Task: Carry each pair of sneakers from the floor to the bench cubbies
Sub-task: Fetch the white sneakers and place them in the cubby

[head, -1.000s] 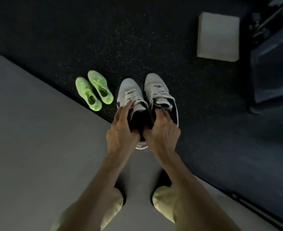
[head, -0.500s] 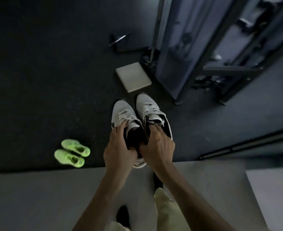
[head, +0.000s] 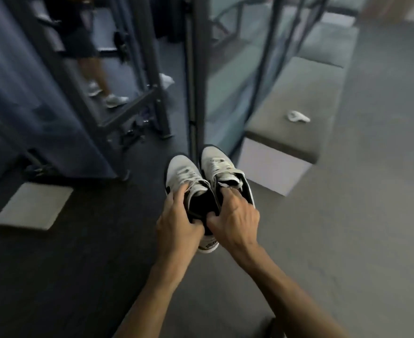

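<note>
I hold a pair of white and black sneakers in the air in front of me, toes pointing away. My left hand (head: 176,223) grips the collar of the left sneaker (head: 180,173). My right hand (head: 235,219) grips the collar of the right sneaker (head: 216,164). The two shoes are pressed side by side. A long bench (head: 296,118) with a dark cushioned top and a white end panel runs away from me at the right, just beyond the shoes. Its cubbies are not visible from here.
A mirror wall (head: 103,69) with a dark metal rack frame (head: 157,103) stands ahead at left, reflecting a person's legs. A flat white pad (head: 34,207) lies on the dark floor at left. A small white object (head: 297,117) lies on the bench top.
My view has swung up and to the right with the sneakers still held. The green sneakers have left the view, and the bench and mirror have come in.
</note>
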`<state>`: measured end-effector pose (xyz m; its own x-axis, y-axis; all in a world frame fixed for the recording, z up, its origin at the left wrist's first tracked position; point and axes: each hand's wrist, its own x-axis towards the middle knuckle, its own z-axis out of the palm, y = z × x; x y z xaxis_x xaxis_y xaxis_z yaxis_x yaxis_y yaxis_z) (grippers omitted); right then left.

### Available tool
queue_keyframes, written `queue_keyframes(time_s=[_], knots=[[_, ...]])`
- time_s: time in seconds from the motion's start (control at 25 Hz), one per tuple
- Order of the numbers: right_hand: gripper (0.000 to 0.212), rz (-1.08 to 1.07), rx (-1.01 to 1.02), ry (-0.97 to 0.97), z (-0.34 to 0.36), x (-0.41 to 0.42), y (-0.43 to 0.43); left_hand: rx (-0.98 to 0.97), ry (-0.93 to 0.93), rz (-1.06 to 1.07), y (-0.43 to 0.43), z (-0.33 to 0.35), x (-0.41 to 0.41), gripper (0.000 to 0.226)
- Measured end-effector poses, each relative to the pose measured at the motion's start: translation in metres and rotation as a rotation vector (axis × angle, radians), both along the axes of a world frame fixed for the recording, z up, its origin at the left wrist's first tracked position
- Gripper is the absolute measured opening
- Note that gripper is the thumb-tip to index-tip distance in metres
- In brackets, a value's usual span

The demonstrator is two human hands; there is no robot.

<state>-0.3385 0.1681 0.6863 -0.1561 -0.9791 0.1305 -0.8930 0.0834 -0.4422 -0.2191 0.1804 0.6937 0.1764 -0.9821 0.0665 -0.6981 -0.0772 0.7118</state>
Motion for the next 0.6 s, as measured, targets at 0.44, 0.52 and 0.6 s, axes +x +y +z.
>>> queue_keyframes(time_s=[0.44, 0.52, 0.6], knots=[[0.022, -0.566, -0.049, 0.018, 0.007, -0.429, 0.018, -0.037, 0.000, -0.589, -0.047, 0.013, -0.436, 0.080], [0.021, -0.616, -0.067, 0.015, 0.012, -0.488, 0.015, -0.055, 0.004, -0.650, -0.056, 0.017, -0.497, 0.080], [0.020, -0.665, -0.075, -0.001, 0.015, -0.538, 0.005, -0.074, -0.013, -0.688, -0.072, 0.021, -0.550, 0.080]])
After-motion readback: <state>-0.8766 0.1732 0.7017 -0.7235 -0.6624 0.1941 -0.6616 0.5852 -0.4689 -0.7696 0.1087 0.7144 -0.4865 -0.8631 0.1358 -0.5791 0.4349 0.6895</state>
